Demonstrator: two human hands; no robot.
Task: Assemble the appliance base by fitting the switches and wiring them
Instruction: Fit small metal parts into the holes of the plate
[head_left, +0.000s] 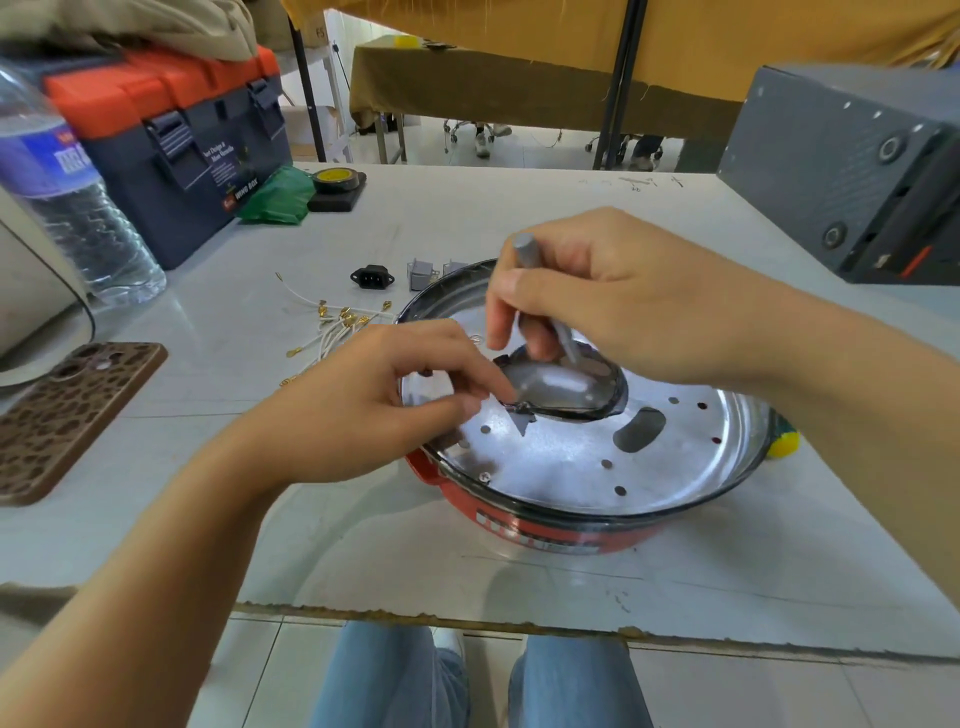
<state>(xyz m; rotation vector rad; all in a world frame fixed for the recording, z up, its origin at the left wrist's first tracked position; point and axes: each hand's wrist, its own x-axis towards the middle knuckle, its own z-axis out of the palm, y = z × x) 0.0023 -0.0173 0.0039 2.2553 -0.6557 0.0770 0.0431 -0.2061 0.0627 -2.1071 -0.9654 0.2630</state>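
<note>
Both hands work inside a round, shiny perforated metal appliance base (582, 467): left hand (384, 400) pinches a dark-edged oval ring (566, 410), right hand (613, 296) grips a grey tool (527, 249).

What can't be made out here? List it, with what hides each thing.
Head view only:
- Tip of the gray tool: covered by the right hand.
- Part pinched by the left hand: its fingers cover it.
- Second gray switch: behind the pan rim.
- Yellow object: mostly behind that rim.
- Toolbox lettering: too small.
</note>
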